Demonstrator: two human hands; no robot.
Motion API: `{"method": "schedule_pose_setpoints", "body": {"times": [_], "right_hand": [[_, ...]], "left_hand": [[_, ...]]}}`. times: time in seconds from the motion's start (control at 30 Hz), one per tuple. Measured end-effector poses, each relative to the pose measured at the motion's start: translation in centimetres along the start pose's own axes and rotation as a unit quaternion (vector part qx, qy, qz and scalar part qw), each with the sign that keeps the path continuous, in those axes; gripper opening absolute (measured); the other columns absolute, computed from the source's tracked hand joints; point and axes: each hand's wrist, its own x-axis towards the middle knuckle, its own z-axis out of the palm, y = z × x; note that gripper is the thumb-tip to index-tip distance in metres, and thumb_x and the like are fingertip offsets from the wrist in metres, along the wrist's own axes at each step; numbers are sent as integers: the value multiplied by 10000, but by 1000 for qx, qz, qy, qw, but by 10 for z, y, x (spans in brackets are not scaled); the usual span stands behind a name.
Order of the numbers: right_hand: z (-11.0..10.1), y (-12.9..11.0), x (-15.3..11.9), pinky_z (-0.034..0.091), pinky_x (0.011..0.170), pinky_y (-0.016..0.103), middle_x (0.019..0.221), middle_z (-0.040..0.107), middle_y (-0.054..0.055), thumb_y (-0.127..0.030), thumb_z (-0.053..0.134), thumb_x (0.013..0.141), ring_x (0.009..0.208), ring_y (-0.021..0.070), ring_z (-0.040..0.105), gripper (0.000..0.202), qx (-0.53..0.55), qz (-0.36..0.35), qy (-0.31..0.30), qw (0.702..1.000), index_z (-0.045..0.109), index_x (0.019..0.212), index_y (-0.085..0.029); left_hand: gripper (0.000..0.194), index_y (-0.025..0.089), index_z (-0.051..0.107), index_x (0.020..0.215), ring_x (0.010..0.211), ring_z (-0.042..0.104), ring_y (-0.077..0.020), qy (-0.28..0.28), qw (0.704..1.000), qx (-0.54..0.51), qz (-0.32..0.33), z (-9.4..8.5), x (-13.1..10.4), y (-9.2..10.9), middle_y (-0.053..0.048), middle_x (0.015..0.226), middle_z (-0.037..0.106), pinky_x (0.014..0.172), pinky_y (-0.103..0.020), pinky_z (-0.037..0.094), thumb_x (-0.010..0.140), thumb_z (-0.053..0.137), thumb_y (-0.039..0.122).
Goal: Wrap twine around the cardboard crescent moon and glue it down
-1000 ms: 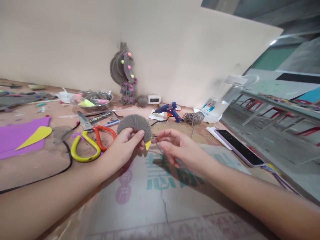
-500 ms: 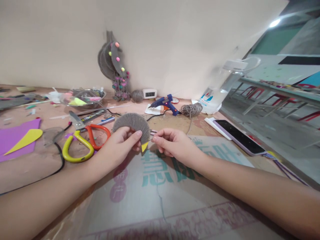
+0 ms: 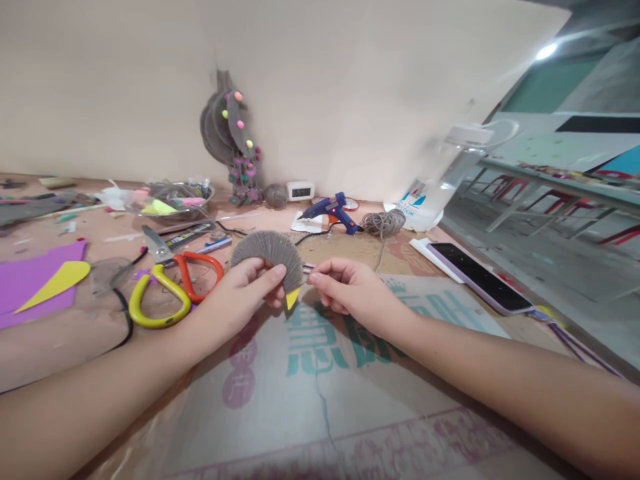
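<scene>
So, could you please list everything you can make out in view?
Crescent: one, grey, yellow tip, centre
Scissors: one pair, yellow and red, left
Pen: one, blue and white, behind scissors
Craft sheet: one or more, purple, left
Cutout: one, yellow, on craft sheet
Scraps: many, mixed, left
Bowl: one, clear, back left
Ornament: one, mostly grey, back left
Yarn bundles: two, grey, back
Clock: one, white, back
Glue gun: one, blue, back
Bottle: one, clear, back right
Phone: one, black and lilac, right
Printed sheet: one, pale, foreground
Left hand: one, gripping crescent
Right hand: one, beside crescent
</scene>
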Motion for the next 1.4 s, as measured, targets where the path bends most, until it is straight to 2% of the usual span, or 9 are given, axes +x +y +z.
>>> {"method": "schedule_pose_setpoints", "body": {"times": [0.2,0.37,0.5,0.67,0.8,0.9,1.1,1.27,1.4], "right_hand": [[-4,-3,0,315,442,196,826,560,-4,-400,500,823,479,48,392,296,-38,-74,60,995,536,1037,-198],[-3,-2,-3,396,575,233,856,539,12,-387,600,759,638,101,475,397,-118,-116,74,983,502,1095,-199],[3,-1,-3,367,560,238,759,553,4,-435,633,718,622,112,448,364,-213,-98,23,972,610,988,-191],[8,-3,-3,338,523,211,637,496,-24,-363,599,762,578,92,430,194,-206,-91,-48,973,610,732,-172],[10,-3,-4,362,522,197,628,510,-31,-310,564,787,557,81,454,164,-144,-68,-27,987,551,703,-170],[9,-3,-5,348,502,191,592,484,-42,-302,561,786,529,76,426,167,-176,-94,14,980,523,687,-172],[-3,-2,-8,355,560,224,652,540,-9,-247,533,816,587,102,448,103,-364,-233,96,897,565,754,-171],[-12,-3,-9,366,638,258,710,586,32,-209,475,864,680,136,491,134,-489,-395,71,774,576,797,-152],[-10,-2,-10,350,620,271,706,594,35,-229,442,889,668,149,481,170,-541,-405,57,735,579,817,-158]], "left_hand": [[237,183,511,628,512,523,-96,8,1000,-19,-16,3,-2,4,31,554,544,535,-225,419,774,580,355],[245,187,479,651,495,507,-85,28,999,-23,-24,5,-2,8,44,544,527,488,-198,389,778,576,373],[252,185,467,668,494,497,-80,32,999,-6,-9,5,-2,8,50,551,525,485,-194,392,778,574,384],[260,177,473,676,518,499,-74,28,999,31,23,3,-2,6,48,579,531,508,-193,397,789,557,396],[255,171,491,677,540,498,-82,11,996,75,38,2,-2,5,42,592,535,517,-196,403,792,550,391],[260,174,501,683,545,490,-85,-16,995,82,59,1,1,3,40,604,534,531,-201,404,805,523,402],[349,161,604,704,542,490,-103,-40,992,102,59,-3,2,2,9,600,552,503,-201,382,798,487,476],[473,150,598,590,539,513,-119,-18,997,69,41,-5,2,3,-32,570,576,536,-227,409,815,423,528],[358,152,581,597,526,521,-111,-9,1000,23,17,-5,3,2,-21,562,580,531,-222,411,828,459,397]]}}
